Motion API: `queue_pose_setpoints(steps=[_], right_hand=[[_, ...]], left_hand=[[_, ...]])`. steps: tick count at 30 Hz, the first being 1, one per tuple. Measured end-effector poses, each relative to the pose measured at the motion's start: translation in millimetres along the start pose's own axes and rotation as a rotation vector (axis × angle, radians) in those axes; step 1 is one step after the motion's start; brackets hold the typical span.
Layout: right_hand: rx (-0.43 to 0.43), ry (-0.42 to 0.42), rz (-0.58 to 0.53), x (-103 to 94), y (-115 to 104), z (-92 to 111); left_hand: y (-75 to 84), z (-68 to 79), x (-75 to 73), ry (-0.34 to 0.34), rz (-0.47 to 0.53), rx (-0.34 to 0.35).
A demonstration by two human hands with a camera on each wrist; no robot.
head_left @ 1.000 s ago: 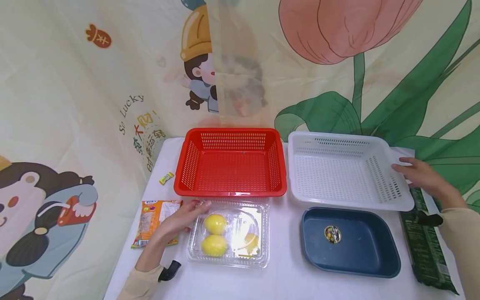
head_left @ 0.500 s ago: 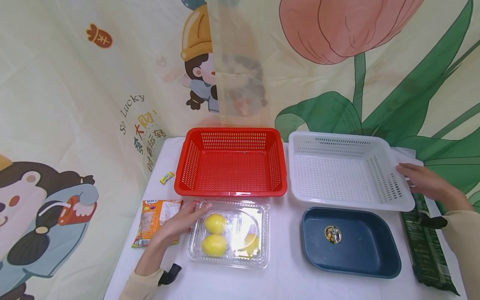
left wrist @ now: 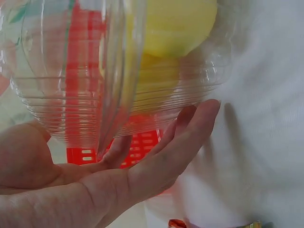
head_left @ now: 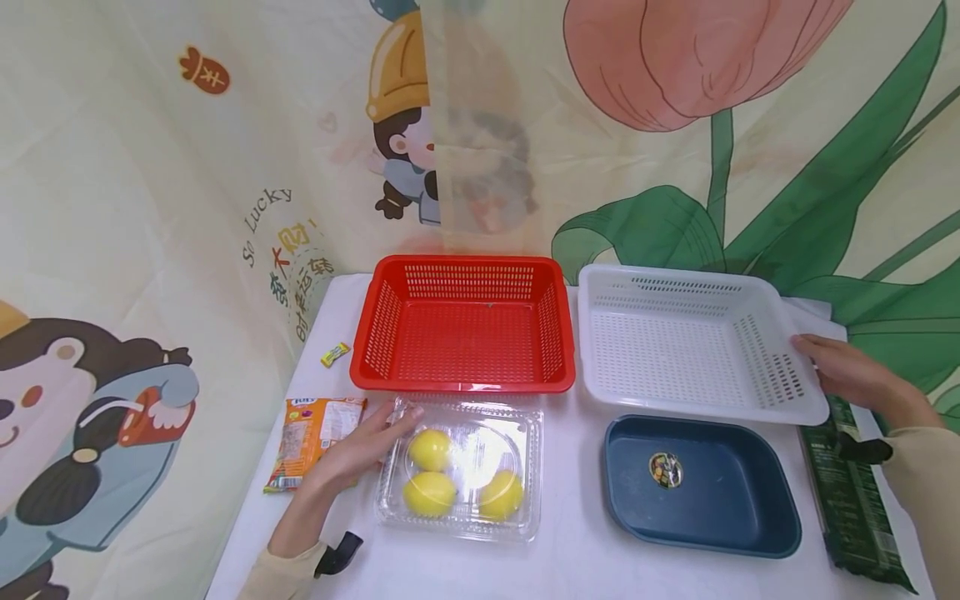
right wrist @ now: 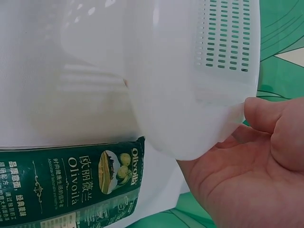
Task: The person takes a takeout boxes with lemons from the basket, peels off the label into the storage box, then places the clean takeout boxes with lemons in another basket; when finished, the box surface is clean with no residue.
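Note:
My left hand [head_left: 363, 446] holds the left edge of a clear plastic clamshell box [head_left: 480, 421], thumb over the lid and fingers along its side. Three yellow lemons [head_left: 430, 493] show through the lid; in the left wrist view a lemon [left wrist: 178, 28] lies behind the ribbed wall. On the far right, my right hand [head_left: 851, 371] grips the right rim of a white perforated basket [head_left: 660, 333]. The right wrist view shows the thumb on the rim of the white basket [right wrist: 175, 104] and the other fingers beneath it.
A red basket [head_left: 463, 385] stands behind the clamshell. Right of the clamshell is a dark blue tray [head_left: 720, 508] with a round sticker. A green Olivoilà packet [head_left: 855, 500] lies at the right edge, an orange snack bag [head_left: 303, 442] and a small yellow wrapper [head_left: 334, 354] at the left.
My right hand has closed its thumb and fingers on the white basket's rim. The glare on the clamshell lid has shifted, and the right-hand lemon shows more clearly. My left hand has barely moved.

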State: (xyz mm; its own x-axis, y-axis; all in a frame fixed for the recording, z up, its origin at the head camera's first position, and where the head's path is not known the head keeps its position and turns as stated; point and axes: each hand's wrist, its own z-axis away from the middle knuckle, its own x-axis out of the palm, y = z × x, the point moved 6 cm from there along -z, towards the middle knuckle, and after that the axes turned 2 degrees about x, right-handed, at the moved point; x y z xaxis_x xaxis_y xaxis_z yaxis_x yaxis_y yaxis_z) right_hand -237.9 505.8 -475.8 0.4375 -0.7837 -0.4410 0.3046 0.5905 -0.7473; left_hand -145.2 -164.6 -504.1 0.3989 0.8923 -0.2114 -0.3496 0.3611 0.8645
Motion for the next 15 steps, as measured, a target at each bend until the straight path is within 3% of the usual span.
queue_pose_setpoints(steps=[15], right_hand=[[0.017,0.017,0.012,0.7,0.9,0.0]], left_hand=[[-4.1,4.0,2.0,0.000,0.029,-0.049]])
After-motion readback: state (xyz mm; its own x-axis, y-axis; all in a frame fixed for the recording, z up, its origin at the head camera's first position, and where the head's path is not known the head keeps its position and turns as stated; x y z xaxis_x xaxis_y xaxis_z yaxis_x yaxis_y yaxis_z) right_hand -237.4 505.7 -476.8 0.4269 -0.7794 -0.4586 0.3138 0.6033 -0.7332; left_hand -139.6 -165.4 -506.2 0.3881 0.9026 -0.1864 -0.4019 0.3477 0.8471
